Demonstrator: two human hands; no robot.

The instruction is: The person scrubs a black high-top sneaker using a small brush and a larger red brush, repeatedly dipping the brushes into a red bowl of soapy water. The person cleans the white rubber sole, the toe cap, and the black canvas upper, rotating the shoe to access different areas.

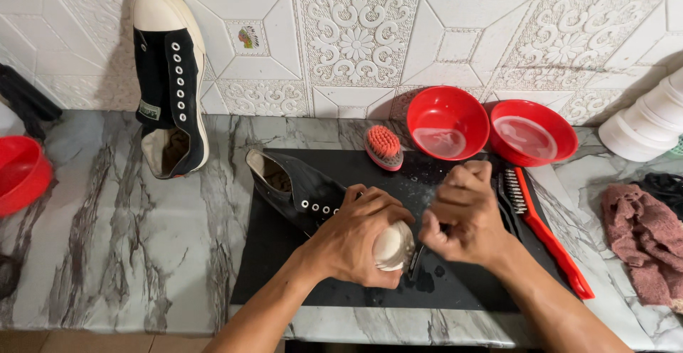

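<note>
desk point(128, 239): grey-veined marble top against a white embossed tile wall; it carries everything below.
black mat point(284, 267): lies flat on the desk in front of the person, speckled with wet spots and suds.
second shoe point(171, 82): black with a white toe cap, propped upright against the wall, well apart from the work.
black shoe point(299, 189): on its side on the mat, opening toward the wall, white toe toward the person.
left hand point(356, 235): clamped over the toe end of the black shoe, fingers curled round the white cap, pinning it to the mat.
right hand point(462, 218): closed in a fist round a thin dark handle, just beside the toe cap; the working end is hidden, so what tool it is cannot be told.
red bowls point(448, 122): two, side by side at the wall, each holding a little clear liquid.
long red brush point(548, 239): on the mat's right edge, near the right hand.
pink rag point(644, 243): crumpled at the far right.
oval brush point(384, 146): orange bristles, beside the bowls.
step in hand: by the look of it, scrubbing the toe cap.
next move calls for: likely a firm hold with the left hand and short strokes round the cap's edge.
</note>
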